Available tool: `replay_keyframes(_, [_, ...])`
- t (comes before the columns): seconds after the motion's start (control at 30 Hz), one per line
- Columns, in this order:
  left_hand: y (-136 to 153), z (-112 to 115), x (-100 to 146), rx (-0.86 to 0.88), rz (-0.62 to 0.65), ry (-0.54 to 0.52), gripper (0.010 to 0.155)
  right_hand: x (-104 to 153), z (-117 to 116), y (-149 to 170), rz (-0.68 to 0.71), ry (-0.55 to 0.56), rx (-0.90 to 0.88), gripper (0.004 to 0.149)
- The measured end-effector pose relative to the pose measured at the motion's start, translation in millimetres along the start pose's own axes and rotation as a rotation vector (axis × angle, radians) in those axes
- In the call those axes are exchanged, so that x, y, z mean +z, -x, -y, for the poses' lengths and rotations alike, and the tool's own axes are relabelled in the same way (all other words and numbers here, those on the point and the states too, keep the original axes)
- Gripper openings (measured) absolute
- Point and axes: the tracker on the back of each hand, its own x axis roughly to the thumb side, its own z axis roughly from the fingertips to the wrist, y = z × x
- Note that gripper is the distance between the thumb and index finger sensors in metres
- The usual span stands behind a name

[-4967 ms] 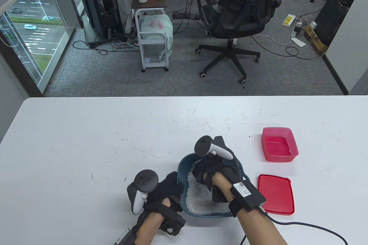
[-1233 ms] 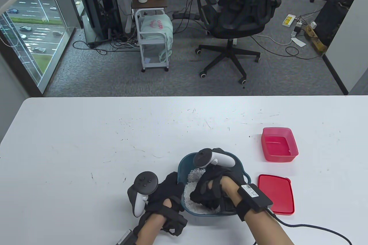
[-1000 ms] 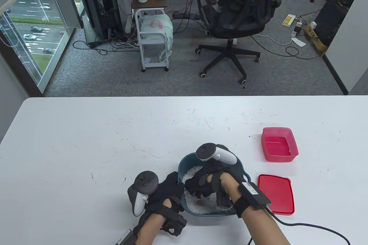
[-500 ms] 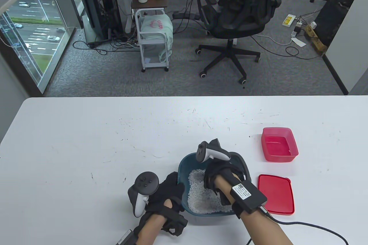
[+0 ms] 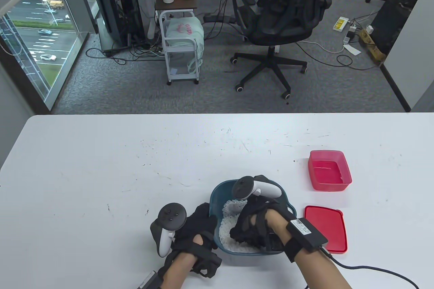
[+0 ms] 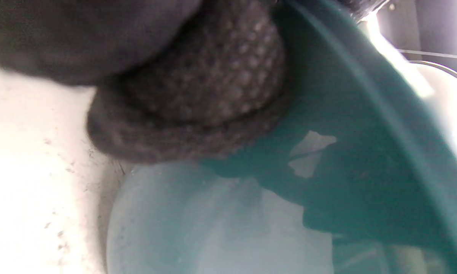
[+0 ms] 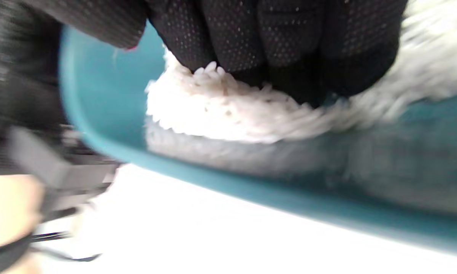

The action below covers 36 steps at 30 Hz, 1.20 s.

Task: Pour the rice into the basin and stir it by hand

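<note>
A teal basin (image 5: 215, 194) stands near the table's front edge with white rice (image 5: 231, 210) heaped in it. My right hand (image 5: 242, 233) is down inside the basin at its near side. In the right wrist view its fingers (image 7: 274, 42) are curled with the tips dug into the rice (image 7: 221, 114), just inside the basin's rim (image 7: 251, 179). My left hand (image 5: 202, 218) grips the basin's left rim. The left wrist view shows a gloved finger (image 6: 198, 87) pressed on the teal wall (image 6: 365, 160).
An empty pink container (image 5: 329, 171) sits to the right of the basin, and its red lid (image 5: 325, 229) lies flat in front of it. A black cable (image 5: 369, 268) trails from my right wrist. The white table (image 5: 101, 173) stretches left and back.
My right hand has swept through the rice from the basin's right side toward the near left, and the rice has piled up toward the far left. My left hand has stayed on the rim.
</note>
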Motion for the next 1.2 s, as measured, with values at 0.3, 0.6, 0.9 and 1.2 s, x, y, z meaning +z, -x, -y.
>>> replay_keyframes(0.3, [-1.6, 0.4, -0.7, -0.029, 0.030, 0.006, 0.064, -3.7, 21.0, -8.2, 0.038, 0.125, -0.100, 0.068])
replay_keyframes(0.6, [-2.1, 0.8, -0.9, -0.043, 0.033, -0.001, 0.064, 15.2, 38.5, -10.6, -0.342, 0.495, 0.239, 0.066])
replay_keyframes(0.9, [-1.3, 0.8, 0.1, -0.022, 0.005, -0.012, 0.063, 16.9, 18.9, -3.7, -0.637, 0.340, 0.439, 0.066])
replay_keyframes(1.2, [-1.1, 0.7, 0.6, -0.016, -0.005, -0.014, 0.063, 1.7, -1.9, -5.7, -0.369, 0.126, 0.360, 0.066])
